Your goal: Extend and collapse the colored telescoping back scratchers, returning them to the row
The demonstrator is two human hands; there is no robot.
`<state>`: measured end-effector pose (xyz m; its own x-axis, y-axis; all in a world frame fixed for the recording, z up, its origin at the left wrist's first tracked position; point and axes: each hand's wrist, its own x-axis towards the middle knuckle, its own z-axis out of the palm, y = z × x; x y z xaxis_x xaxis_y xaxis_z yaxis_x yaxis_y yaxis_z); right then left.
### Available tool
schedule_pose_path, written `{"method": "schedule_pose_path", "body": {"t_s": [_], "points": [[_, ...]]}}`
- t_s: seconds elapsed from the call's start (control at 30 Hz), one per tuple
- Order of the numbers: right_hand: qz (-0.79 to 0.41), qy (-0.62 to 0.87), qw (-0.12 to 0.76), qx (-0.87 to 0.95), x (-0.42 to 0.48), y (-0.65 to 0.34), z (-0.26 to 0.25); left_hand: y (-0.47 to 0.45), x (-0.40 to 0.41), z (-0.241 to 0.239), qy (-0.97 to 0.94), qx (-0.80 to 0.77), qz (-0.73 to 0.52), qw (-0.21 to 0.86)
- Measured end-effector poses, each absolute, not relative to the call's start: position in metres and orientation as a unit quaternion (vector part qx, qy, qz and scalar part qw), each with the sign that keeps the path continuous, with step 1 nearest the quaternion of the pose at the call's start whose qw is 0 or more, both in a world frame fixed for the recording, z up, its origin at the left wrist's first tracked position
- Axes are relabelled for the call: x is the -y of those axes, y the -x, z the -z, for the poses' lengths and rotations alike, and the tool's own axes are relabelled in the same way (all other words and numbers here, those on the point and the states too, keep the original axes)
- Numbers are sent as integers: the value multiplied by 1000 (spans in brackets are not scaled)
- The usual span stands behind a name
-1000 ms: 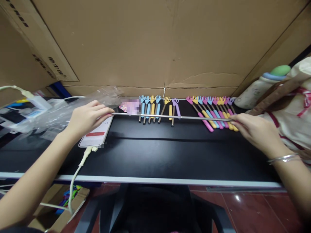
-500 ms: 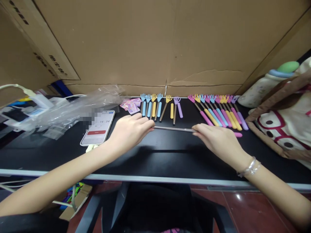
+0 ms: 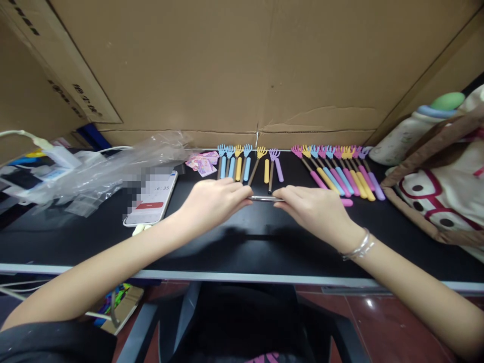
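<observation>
Between my two closed hands runs the silver rod of a telescopic back scratcher, held level over the black desk. My left hand pinches its left end, which the fingers hide. My right hand grips the other side, and a pink handle end sticks out behind it. Just beyond my hands lie several back scratchers with blue, yellow and purple claw heads, among them a purple one, beside loose handle sleeves such as a yellow sleeve. Farther right lies a row of back scratchers with coloured handles.
At left are a phone showing a timer, crumpled clear plastic bags and a white charger. Small pink cards lie behind. A bottle and a bag stand right. Cardboard walls the back.
My hands have come closer together, the right one moving left, and the bare rod between them is shorter. The pink handle end has moved left with my right hand.
</observation>
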<state>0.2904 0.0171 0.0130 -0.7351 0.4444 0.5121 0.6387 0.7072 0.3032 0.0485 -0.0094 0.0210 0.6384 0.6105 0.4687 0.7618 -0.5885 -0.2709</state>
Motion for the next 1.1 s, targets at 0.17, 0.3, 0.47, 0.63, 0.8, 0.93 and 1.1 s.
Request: {"method": "schedule_pose_path", "body": {"t_s": [0.17, 0.3, 0.47, 0.63, 0.8, 0.93, 1.1], "points": [[283, 386, 155, 864, -47, -349, -21, 13, -2, -34, 825, 453, 127, 313], [290, 443, 97, 843, -71, -410, -17, 72, -7, -29, 802, 485, 79, 339], [280, 446, 82, 846, -73, -430, -13, 88, -3, -22, 804, 474, 34, 357], [270, 456, 91, 843, -66, -432, -17, 78, 0, -27, 811, 484, 71, 319], [264, 496, 66, 825, -67, -445, -18, 83, 0, -27, 812, 501, 70, 291], [254, 544, 52, 798, -72, -477, -17, 112, 1, -20, 789, 524, 55, 318], [297, 521, 72, 797, -76, -516, -5, 149, 5, -11, 778, 527, 38, 340]]}}
